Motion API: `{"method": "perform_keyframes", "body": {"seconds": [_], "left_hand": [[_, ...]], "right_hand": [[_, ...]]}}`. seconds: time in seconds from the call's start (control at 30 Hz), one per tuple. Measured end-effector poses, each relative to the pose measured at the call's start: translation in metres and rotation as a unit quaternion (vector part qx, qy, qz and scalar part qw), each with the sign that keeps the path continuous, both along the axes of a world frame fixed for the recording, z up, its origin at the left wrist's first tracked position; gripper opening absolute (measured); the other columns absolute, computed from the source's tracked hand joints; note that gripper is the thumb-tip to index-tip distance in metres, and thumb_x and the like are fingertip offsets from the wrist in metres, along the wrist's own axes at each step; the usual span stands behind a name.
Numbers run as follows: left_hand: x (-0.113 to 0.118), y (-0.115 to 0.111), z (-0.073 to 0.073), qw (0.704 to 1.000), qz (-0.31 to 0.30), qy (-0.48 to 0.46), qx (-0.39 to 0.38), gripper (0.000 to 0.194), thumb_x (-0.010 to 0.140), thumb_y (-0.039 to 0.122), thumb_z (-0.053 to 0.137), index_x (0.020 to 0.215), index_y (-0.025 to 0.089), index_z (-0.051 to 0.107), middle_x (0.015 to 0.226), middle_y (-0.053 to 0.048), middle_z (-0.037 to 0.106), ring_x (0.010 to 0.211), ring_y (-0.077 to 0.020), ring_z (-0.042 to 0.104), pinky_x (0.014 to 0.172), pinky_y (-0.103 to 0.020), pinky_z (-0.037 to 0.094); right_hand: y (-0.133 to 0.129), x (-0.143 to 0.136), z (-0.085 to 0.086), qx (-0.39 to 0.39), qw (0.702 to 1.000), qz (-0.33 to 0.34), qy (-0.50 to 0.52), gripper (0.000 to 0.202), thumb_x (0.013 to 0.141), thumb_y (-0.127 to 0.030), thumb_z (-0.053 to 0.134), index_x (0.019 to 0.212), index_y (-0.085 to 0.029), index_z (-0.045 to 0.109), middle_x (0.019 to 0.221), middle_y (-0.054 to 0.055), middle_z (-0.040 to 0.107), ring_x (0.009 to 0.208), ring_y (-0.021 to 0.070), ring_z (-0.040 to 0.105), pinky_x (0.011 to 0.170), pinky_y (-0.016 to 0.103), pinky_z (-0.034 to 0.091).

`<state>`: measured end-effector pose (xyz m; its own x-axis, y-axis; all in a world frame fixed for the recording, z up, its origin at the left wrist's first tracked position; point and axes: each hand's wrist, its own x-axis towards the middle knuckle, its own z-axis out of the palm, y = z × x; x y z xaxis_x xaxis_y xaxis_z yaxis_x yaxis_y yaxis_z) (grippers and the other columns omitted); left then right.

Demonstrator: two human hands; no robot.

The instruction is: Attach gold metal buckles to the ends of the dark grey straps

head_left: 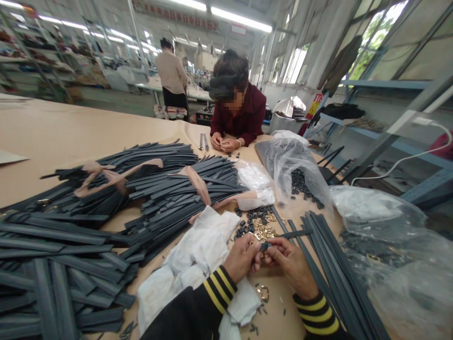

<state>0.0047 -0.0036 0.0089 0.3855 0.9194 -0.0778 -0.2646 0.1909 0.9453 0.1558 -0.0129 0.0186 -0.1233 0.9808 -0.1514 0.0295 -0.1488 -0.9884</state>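
My left hand [242, 257] and my right hand [292, 262] meet over the tan table [53, 132], both pinching the near end of one dark grey strap [292, 233] that runs away to the right. A small dark loop sits on the strap between my fingertips. Just beyond my hands lies a small heap of gold buckles and black loops [260, 223]. One loose gold buckle [263, 293] rests on the table below my hands. My sleeves are black with yellow stripes.
Big piles of dark straps [106, 222] cover the left. A row of straps [329, 264] lies at the right, by clear plastic bags [389, 250]. White cloth [198, 255] lies under my left arm. A person in dark red [237, 111] works opposite; another stands far behind.
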Motion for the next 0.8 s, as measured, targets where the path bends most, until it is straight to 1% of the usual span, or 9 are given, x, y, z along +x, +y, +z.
{"method": "perform_keyframes", "body": {"seconds": [0.1, 0.17, 0.27, 0.4, 0.47, 0.57, 0.63, 0.73, 0.8], "left_hand": [[0.001, 0.0, 0.001, 1.0, 0.014, 0.005, -0.005, 0.033, 0.075, 0.048, 0.045, 0.071, 0.017, 0.036, 0.047, 0.007, 0.046, 0.033, -0.0044, 0.042, 0.033, -0.015, 0.03], [0.002, 0.0, 0.0, 0.999, 0.029, 0.016, -0.001, 0.032, 0.076, 0.047, 0.044, 0.071, 0.017, 0.037, 0.047, 0.007, 0.046, 0.033, -0.0044, 0.041, 0.033, -0.015, 0.029], [0.004, -0.001, -0.003, 0.997, 0.046, 0.056, 0.022, 0.028, 0.079, 0.044, 0.041, 0.073, 0.017, 0.038, 0.048, 0.007, 0.046, 0.035, -0.0045, 0.041, 0.035, -0.015, 0.03], [0.004, -0.002, -0.003, 0.989, 0.07, 0.111, 0.066, 0.023, 0.08, 0.039, 0.041, 0.074, 0.017, 0.041, 0.051, 0.006, 0.047, 0.04, -0.0054, 0.044, 0.04, -0.017, 0.035], [0.003, -0.001, -0.001, 0.987, 0.101, 0.109, 0.06, 0.023, 0.08, 0.039, 0.041, 0.074, 0.016, 0.041, 0.051, 0.006, 0.047, 0.04, -0.0055, 0.044, 0.04, -0.017, 0.035], [0.002, 0.002, 0.0, 0.987, 0.14, 0.077, 0.022, 0.023, 0.079, 0.039, 0.04, 0.073, 0.017, 0.039, 0.053, 0.005, 0.05, 0.039, -0.0056, 0.045, 0.038, -0.016, 0.033], [0.003, 0.003, -0.002, 0.989, 0.133, 0.058, 0.002, 0.022, 0.079, 0.037, 0.04, 0.074, 0.016, 0.038, 0.055, 0.004, 0.052, 0.04, -0.0056, 0.046, 0.036, -0.015, 0.033], [0.006, 0.002, -0.005, 0.994, 0.089, 0.065, -0.005, 0.019, 0.078, 0.034, 0.043, 0.075, 0.016, 0.038, 0.052, 0.006, 0.051, 0.036, -0.0042, 0.044, 0.034, -0.013, 0.032], [0.008, 0.0, -0.006, 0.995, 0.062, 0.079, -0.002, 0.017, 0.077, 0.032, 0.044, 0.073, 0.016, 0.038, 0.049, 0.007, 0.048, 0.033, -0.0032, 0.041, 0.032, -0.012, 0.029]], "right_hand": [[-0.001, -0.001, 0.002, 0.016, 1.0, -0.006, 0.008, 0.032, 0.069, -0.038, 0.063, 0.091, -0.018, 0.05, 0.061, -0.002, 0.063, 0.051, 0.0112, 0.06, 0.048, 0.021, 0.047], [-0.001, -0.003, 0.003, 0.015, 1.0, 0.001, 0.008, 0.032, 0.069, -0.038, 0.062, 0.091, -0.018, 0.049, 0.061, -0.002, 0.063, 0.05, 0.0104, 0.059, 0.046, 0.02, 0.046], [-0.001, -0.005, 0.001, -0.007, 1.0, 0.004, 0.008, 0.032, 0.068, -0.038, 0.062, 0.088, -0.017, 0.049, 0.063, -0.001, 0.064, 0.055, 0.0117, 0.061, 0.051, 0.023, 0.049], [-0.002, -0.005, -0.002, -0.018, 1.0, -0.019, 0.001, 0.03, 0.066, -0.036, 0.064, 0.084, -0.017, 0.049, 0.067, 0.001, 0.065, 0.06, 0.0134, 0.062, 0.057, 0.026, 0.051], [-0.002, -0.004, -0.002, -0.015, 1.0, -0.019, 0.015, 0.028, 0.068, -0.034, 0.064, 0.086, -0.017, 0.051, 0.073, 0.001, 0.065, 0.065, 0.0131, 0.062, 0.06, 0.025, 0.052], [-0.004, -0.005, 0.0, -0.025, 0.999, -0.009, 0.036, 0.027, 0.068, -0.032, 0.064, 0.089, -0.017, 0.053, 0.078, 0.002, 0.064, 0.072, 0.0134, 0.062, 0.065, 0.026, 0.052], [-0.005, -0.007, 0.0, -0.037, 0.998, -0.005, 0.042, 0.029, 0.067, -0.032, 0.065, 0.089, -0.016, 0.054, 0.077, 0.002, 0.064, 0.071, 0.0138, 0.062, 0.066, 0.027, 0.052], [-0.005, -0.01, -0.002, -0.047, 0.997, -0.012, 0.054, 0.031, 0.065, -0.034, 0.066, 0.088, -0.015, 0.055, 0.075, 0.002, 0.064, 0.066, 0.0129, 0.062, 0.064, 0.027, 0.052], [-0.004, -0.01, -0.003, -0.048, 0.997, -0.023, 0.054, 0.03, 0.064, -0.034, 0.067, 0.085, -0.016, 0.055, 0.069, 0.0, 0.064, 0.062, 0.0115, 0.061, 0.061, 0.025, 0.051]]}}
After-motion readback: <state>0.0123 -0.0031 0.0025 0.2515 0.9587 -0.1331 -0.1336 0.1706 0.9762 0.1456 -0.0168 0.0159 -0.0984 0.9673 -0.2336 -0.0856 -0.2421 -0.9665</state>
